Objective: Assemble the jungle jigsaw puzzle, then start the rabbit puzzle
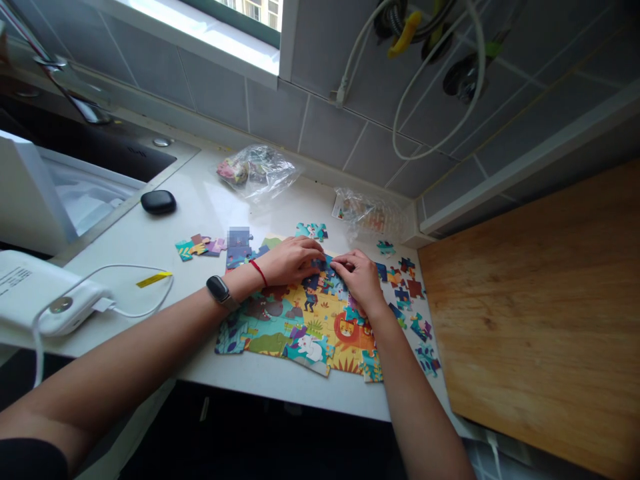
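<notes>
A partly joined jigsaw puzzle (280, 320) with bright animal pictures lies on the white counter; a lion and a white animal show in its lower part. My left hand (293, 261) rests on its upper part, palm down, fingers stretched and slightly bent. It wears a red string and a dark watch. Close by on the right, my right hand (361, 277) pinches a blue puzzle piece (331, 263) between thumb and forefinger at the puzzle's upper edge. Loose pieces (415, 288) are scattered to the right, with joined pieces (311, 231) above and more pieces (200, 246) at the left.
Clear plastic bags (260, 172) lie towards the tiled wall. A black oval case (159, 202) and a white power bank (50, 293) with a cable are on the left, near the sink (100, 143). A wooden board (530, 320) borders the right side.
</notes>
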A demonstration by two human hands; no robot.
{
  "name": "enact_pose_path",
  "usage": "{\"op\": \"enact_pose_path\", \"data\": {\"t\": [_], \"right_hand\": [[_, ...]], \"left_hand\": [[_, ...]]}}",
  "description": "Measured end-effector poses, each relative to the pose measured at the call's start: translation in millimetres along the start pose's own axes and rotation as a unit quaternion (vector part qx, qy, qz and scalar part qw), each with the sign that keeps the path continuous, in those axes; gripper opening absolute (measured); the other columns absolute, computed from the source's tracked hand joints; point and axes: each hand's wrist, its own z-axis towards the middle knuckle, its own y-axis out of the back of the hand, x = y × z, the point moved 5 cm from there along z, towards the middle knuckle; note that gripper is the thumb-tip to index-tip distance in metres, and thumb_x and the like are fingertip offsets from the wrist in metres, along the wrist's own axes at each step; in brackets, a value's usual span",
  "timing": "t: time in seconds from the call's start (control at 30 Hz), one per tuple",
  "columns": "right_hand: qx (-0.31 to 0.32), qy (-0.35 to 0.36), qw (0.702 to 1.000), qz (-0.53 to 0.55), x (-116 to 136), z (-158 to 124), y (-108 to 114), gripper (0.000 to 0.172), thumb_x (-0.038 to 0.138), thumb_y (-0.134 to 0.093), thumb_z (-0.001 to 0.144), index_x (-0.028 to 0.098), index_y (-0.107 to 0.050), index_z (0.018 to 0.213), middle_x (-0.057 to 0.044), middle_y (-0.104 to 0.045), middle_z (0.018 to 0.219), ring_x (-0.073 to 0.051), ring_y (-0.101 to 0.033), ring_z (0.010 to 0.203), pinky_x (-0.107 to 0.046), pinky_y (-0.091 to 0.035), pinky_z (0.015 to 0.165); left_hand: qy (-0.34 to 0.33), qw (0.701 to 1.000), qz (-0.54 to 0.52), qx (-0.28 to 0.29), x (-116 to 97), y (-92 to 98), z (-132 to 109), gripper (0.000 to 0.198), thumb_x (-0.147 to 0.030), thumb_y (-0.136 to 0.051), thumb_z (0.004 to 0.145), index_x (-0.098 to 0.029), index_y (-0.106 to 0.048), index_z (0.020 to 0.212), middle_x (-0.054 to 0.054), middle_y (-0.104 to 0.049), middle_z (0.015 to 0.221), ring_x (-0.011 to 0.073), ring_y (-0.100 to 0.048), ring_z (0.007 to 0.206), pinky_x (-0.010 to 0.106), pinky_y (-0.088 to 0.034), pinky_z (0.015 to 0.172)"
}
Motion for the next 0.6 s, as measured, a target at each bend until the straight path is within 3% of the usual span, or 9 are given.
{"op": "enact_pose_path", "data": {"t": [0.17, 0.3, 0.4, 0.6], "right_hand": [[-0.004, 0.005, 1.000, -0.013, -0.3, -1.6, -4.7, 0.019, 0.034, -0.072, 0.093, 0.024, -0.086, 0.103, -0.005, -0.068, 0.093, -0.021, -0.067, 0.082, -0.034, -0.055, 0.082], [0.000, 0.011, 0.999, -0.041, 2.0, -1.7, -7.7, 0.023, 0.033, -0.068, 0.096, 0.025, -0.085, 0.109, -0.006, -0.065, 0.096, -0.020, -0.067, 0.085, -0.033, -0.054, 0.082], [0.011, 0.014, 0.998, -0.060, 4.4, -1.4, -7.9, 0.025, 0.033, -0.066, 0.098, 0.026, -0.085, 0.112, -0.006, -0.065, 0.098, -0.020, -0.066, 0.086, -0.032, -0.054, 0.080], [0.039, 0.006, 0.996, -0.075, 6.3, -2.2, -7.8, 0.026, 0.041, -0.070, 0.097, 0.029, -0.084, 0.116, -0.006, -0.063, 0.106, -0.018, -0.066, 0.081, -0.033, -0.055, 0.079]], "left_hand": [[-0.005, 0.999, -0.034, 0.012, 6.7, 0.1, -3.0, 0.052, -0.051, -0.079, 0.092, -0.020, -0.068, 0.132, 0.014, -0.069, 0.132, 0.0286, -0.066, 0.122, 0.044, -0.054, 0.108], [0.027, 0.999, -0.033, -0.002, 15.8, -5.8, -4.2, 0.064, -0.057, -0.084, 0.084, -0.020, -0.067, 0.133, 0.016, -0.063, 0.143, 0.0331, -0.051, 0.145, 0.049, -0.042, 0.122], [0.037, 0.999, -0.023, 0.004, 19.4, -9.5, -4.6, 0.065, -0.060, -0.085, 0.082, -0.021, -0.068, 0.132, 0.015, -0.061, 0.149, 0.0341, -0.044, 0.151, 0.051, -0.035, 0.127], [0.042, 0.999, -0.007, 0.009, 19.1, -8.7, -4.7, 0.059, -0.058, -0.086, 0.081, -0.020, -0.072, 0.125, 0.015, -0.063, 0.148, 0.0337, -0.044, 0.152, 0.051, -0.038, 0.125]]}}
